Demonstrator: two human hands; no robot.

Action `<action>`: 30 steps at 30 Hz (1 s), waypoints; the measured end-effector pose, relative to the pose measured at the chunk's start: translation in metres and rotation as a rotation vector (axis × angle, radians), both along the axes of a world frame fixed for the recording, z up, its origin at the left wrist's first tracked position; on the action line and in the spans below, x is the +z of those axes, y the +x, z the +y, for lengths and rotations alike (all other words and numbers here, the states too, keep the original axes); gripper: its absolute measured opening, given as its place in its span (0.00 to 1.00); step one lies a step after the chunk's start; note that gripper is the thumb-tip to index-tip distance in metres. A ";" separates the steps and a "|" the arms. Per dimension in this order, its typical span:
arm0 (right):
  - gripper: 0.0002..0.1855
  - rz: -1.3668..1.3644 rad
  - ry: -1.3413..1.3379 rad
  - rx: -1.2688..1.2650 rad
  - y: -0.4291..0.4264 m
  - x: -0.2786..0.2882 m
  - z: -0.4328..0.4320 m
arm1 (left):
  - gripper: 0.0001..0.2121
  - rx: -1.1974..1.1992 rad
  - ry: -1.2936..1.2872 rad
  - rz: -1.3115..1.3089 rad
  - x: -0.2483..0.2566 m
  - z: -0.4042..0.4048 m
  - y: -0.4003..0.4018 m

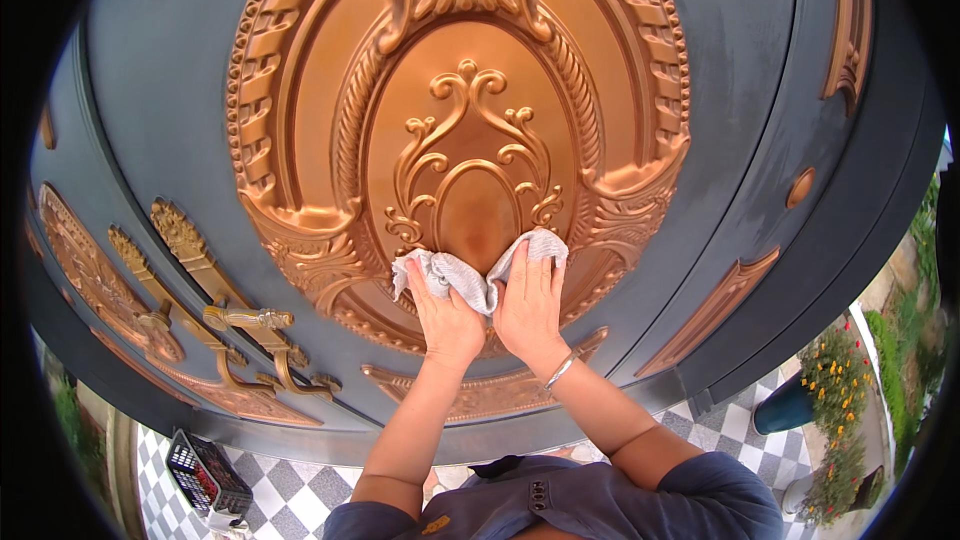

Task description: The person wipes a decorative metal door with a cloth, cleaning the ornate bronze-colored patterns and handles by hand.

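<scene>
A large dark grey door fills the view, with a copper-coloured oval relief of scrolls and beading on it. Both hands press a crumpled light grey cloth to the lower part of the inner oval. The fingers of my left hand lie on the cloth's left end, and my right hand lies flat over its right end, a silvery bangle on that wrist. The cloth spans the small gap between the hands. Part of the relief's lower edge is hidden behind the hands and forearms.
Ornate brass-coloured handles stick out from the door at left. A black plastic crate with things in it stands on the checkered tile floor at lower left. Flowers grow from a dark teal pot at lower right.
</scene>
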State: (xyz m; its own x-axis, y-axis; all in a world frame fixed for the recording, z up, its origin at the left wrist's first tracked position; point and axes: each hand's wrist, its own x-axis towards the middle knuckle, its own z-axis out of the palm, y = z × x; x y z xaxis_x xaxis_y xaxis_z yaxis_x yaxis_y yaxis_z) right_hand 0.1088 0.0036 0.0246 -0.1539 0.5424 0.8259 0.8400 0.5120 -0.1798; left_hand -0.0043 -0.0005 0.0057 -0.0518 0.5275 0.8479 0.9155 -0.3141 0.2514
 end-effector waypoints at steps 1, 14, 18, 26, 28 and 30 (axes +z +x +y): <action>0.35 -0.004 -0.003 0.003 0.000 -0.007 0.000 | 0.24 0.003 -0.003 -0.004 -0.009 0.000 0.000; 0.31 -0.195 0.153 0.067 0.015 0.014 -0.001 | 0.19 0.017 0.050 0.166 0.025 0.001 -0.017; 0.33 -0.141 0.223 0.040 0.014 0.056 0.011 | 0.28 0.054 0.125 0.146 0.049 0.009 -0.026; 0.37 0.049 0.164 -0.095 0.009 0.041 0.015 | 0.26 0.064 0.186 0.071 0.062 0.013 -0.018; 0.37 0.044 0.069 -0.076 0.006 0.017 0.008 | 0.27 0.053 0.185 0.010 0.048 0.015 -0.014; 0.37 -0.016 0.029 -0.052 0.005 -0.003 0.001 | 0.27 0.018 0.177 -0.020 0.022 0.014 -0.011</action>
